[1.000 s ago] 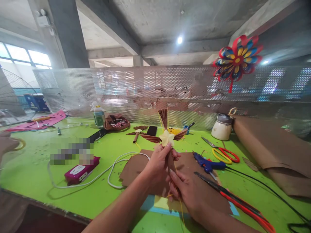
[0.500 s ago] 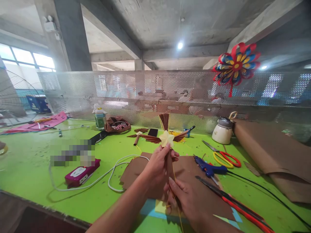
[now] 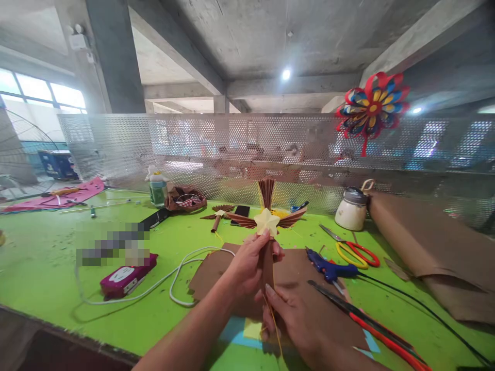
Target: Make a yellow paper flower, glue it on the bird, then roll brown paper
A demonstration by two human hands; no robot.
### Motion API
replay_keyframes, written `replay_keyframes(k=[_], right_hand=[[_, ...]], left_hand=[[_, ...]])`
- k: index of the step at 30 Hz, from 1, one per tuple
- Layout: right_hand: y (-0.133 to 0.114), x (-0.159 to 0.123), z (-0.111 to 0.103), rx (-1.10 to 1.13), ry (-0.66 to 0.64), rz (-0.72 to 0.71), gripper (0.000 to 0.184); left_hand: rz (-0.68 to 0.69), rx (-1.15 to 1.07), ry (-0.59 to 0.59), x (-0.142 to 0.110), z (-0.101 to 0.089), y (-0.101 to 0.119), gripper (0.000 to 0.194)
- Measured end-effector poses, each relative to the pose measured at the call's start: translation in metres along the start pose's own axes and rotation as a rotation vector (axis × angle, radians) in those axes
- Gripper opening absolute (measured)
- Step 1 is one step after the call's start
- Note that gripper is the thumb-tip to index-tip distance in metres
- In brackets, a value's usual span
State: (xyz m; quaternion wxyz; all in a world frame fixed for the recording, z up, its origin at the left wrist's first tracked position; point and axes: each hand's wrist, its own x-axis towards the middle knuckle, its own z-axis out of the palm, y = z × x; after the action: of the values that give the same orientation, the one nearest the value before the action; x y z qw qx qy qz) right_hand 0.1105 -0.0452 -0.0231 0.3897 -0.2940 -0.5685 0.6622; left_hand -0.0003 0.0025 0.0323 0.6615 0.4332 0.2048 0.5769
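Between my hands stands a brown paper craft [image 3: 266, 257] with three pleated fans and a pale yellow star [image 3: 266, 222] where they meet. My left hand [image 3: 251, 260] is closed round its stem just below the star, thumb on the front. Lower down, my right hand [image 3: 286, 312] pinches the stem, and a thin yellow string [image 3: 277, 330] runs down past its thumb. Some of the right fingers are hidden behind the stem. Under both hands lie brown paper sheets [image 3: 220, 273], with blue and yellow paper [image 3: 253, 328] at their near edge.
To the right lie a blue glue gun [image 3: 332, 269] with its cord, scissors [image 3: 353, 252], a red-handled long tool [image 3: 382, 330] and a brown paper roll [image 3: 433, 242]. A purple power strip [image 3: 127, 275] with a white cable is on the left. Behind, a similar smaller paper craft [image 3: 218, 216] lies flat.
The craft has turned slightly, so its stem and top fan face me more squarely. Both hands keep their hold. The whole view has shifted a little.
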Motion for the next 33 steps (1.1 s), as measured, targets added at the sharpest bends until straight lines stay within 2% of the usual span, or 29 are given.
replay_keyframes(k=[4, 7, 14, 19, 23, 28, 31, 33], right_hand=[[0.005, 0.001, -0.002, 0.031, -0.051, 0.012, 0.053], [0.009, 0.002, -0.004, 0.01, -0.039, 0.002, 0.053], [0.01, 0.002, -0.006, 0.038, -0.042, -0.029, 0.049], [-0.002, 0.001, -0.007, 0.009, -0.016, -0.039, 0.048], [0.002, 0.008, -0.014, 0.123, -0.021, -0.037, 0.041], [0.023, 0.02, -0.024, 0.19, -0.04, -0.019, 0.04], [0.03, 0.022, -0.024, 0.098, -0.029, -0.017, 0.044], [0.028, 0.018, -0.02, 0.029, -0.075, 0.015, 0.045]], left_hand=[[-0.006, 0.008, -0.026, -0.002, 0.0, 0.0, 0.034], [0.004, 0.01, -0.029, -0.002, 0.0, 0.0, 0.033], [0.011, 0.05, 0.066, 0.0, 0.001, -0.003, 0.031], [-0.098, 0.125, 0.067, -0.003, 0.001, 0.0, 0.033], [-0.167, 0.174, 0.06, -0.002, -0.001, -0.005, 0.036], [-0.21, 0.213, 0.143, -0.009, -0.004, -0.025, 0.022], [-0.165, 0.186, 0.212, -0.022, -0.006, -0.035, 0.021], [-0.133, 0.198, 0.256, -0.028, -0.009, -0.033, 0.018]])
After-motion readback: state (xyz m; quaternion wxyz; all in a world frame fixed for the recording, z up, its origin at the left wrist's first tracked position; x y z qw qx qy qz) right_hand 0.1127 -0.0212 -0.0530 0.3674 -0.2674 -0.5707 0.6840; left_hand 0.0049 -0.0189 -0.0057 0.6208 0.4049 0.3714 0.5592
